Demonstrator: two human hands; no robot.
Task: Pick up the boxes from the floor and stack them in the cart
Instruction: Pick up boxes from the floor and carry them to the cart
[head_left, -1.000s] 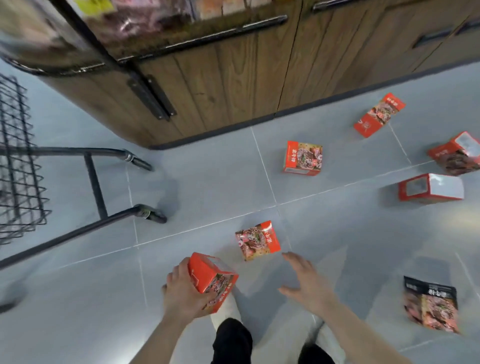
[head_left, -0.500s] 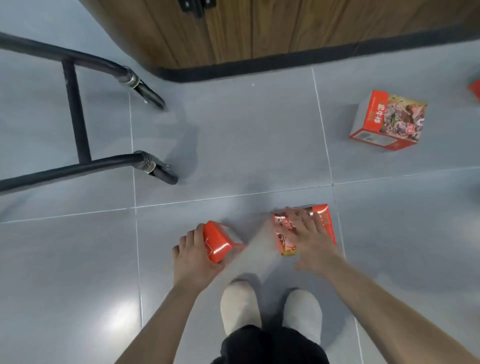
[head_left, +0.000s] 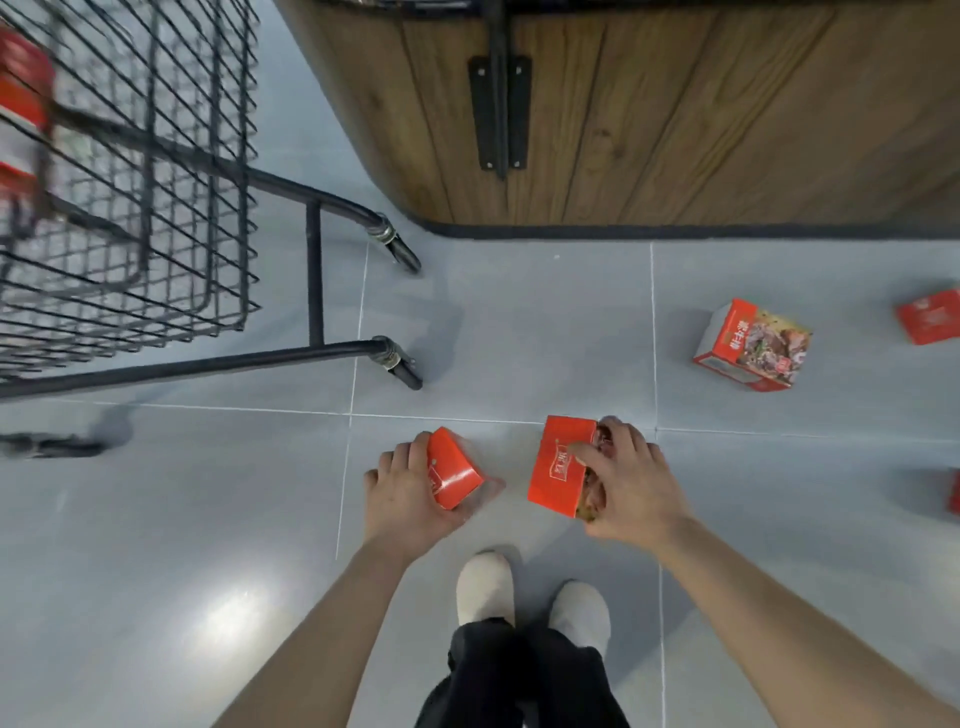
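My left hand (head_left: 405, 493) grips a small red box (head_left: 454, 467) just above the grey floor. My right hand (head_left: 631, 480) grips a second red box (head_left: 558, 470) with a food picture, its fingers curled over the top edge. The black wire cart (head_left: 130, 171) stands at the upper left, with blurred red boxes (head_left: 21, 98) inside it at the far left. Another red box (head_left: 753, 345) lies on the floor to the right.
A wooden cabinet (head_left: 649, 114) with a black base strip fills the top right. Two more red boxes (head_left: 930, 317) show at the right edge. The cart's lower frame bars (head_left: 317, 358) end in tips near the middle. My white shoes (head_left: 535, 597) are below my hands.
My right hand has closed round the box on the floor and lifted it. The view has tilted up toward the cart, so its basket now shows.
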